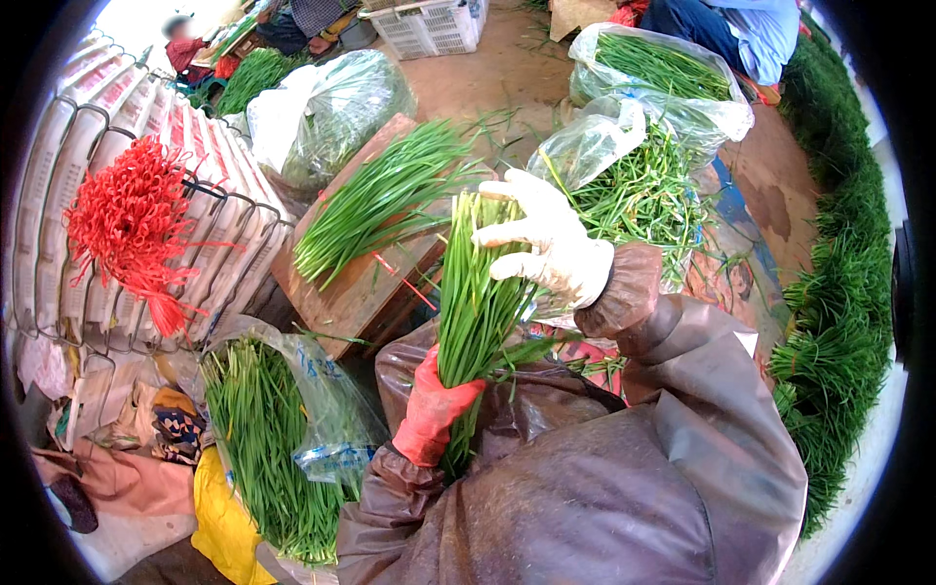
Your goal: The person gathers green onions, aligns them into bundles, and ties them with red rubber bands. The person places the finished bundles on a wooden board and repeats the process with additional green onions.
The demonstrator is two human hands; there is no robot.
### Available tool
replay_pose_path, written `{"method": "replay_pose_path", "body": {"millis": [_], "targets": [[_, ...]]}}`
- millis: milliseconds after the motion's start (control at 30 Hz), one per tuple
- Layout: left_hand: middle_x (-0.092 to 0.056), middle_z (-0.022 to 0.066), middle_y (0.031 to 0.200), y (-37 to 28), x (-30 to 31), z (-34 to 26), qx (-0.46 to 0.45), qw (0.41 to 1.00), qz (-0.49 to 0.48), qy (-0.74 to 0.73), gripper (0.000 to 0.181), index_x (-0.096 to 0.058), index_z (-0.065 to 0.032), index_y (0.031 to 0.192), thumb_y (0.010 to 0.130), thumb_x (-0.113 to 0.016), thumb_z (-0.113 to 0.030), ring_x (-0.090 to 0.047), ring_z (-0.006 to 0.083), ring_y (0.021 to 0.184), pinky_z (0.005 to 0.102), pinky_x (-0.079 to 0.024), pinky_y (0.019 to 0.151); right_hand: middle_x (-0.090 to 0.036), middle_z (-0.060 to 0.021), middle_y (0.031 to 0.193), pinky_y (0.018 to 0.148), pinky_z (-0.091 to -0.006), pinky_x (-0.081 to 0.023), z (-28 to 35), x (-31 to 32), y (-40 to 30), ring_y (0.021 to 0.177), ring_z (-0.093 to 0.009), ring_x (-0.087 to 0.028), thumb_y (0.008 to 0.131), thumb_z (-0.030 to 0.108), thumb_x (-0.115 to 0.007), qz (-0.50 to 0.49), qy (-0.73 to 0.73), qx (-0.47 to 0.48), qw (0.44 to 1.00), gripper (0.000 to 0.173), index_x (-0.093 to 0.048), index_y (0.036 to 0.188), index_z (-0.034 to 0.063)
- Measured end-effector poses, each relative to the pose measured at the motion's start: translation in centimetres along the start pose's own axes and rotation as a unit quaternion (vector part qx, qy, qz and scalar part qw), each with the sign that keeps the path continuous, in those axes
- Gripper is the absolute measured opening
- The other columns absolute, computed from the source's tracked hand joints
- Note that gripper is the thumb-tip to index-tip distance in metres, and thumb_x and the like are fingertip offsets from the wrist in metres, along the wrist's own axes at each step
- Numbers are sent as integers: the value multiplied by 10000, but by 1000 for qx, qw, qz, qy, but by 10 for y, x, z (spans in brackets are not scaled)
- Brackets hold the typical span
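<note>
My left hand (440,406), in a red glove, grips a bunch of garlic chives (479,307) around its lower part. The bunch stands nearly upright over my lap, its pale cut ends at the top and green leaves trailing below the fist. My right hand (548,238), in a white glove, is beside the pale ends with its fingers spread; whether the fingertips touch the stalks is hard to tell. Beyond the bunch, another pile of chives (387,194) lies on a wooden board (344,311). A red tie strip (404,280) hangs at the board's near edge.
Red ties (135,212) hang on stacked white crates (241,241) at left. A bag of long chives (263,424) lies at lower left. Loose trimmings (643,194) fill a clear bag at right. Bundled chives (833,351) line the right side. Other people sit at the back.
</note>
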State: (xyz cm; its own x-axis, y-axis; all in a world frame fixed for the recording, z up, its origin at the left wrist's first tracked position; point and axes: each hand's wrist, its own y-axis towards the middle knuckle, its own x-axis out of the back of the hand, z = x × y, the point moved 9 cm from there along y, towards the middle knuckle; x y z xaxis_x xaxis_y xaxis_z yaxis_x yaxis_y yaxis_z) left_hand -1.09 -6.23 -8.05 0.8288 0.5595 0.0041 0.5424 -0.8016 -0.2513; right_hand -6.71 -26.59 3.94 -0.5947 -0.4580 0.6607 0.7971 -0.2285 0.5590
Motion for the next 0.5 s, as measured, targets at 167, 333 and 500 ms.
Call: {"method": "replay_pose_path", "body": {"millis": [167,333,500], "targets": [[-633,76,1118,-1,7,-9,-17,989,-62,131,542,-494,-30,1264,740,-624,13,-599,152,1020,275,-459,871,-387,-148,1388,1007,-442,-343,3,-9,-2,1214,-318,-433,614,270,-833,-30,82,-56,995,649,-581,1184,87],[-613,144,1149,0,4,-43,-155,933,-114,305,582,-435,-54,1342,776,-559,-7,-603,280,1052,322,-469,874,-318,-87,1387,829,-329,-479,-36,-44,-17,1041,-172,-527,639,42,-802,-10,286,-236,929,896,-309,1388,31],[-602,146,1150,2,12,-50,-136,904,-130,384,616,-402,-46,1364,771,-564,-8,-590,295,1066,333,-464,887,-610,-87,1006,837,-331,-447,-54,-54,-21,1069,-192,-518,689,59,-744,1,489,-268,830,501,-529,1139,10]]}}
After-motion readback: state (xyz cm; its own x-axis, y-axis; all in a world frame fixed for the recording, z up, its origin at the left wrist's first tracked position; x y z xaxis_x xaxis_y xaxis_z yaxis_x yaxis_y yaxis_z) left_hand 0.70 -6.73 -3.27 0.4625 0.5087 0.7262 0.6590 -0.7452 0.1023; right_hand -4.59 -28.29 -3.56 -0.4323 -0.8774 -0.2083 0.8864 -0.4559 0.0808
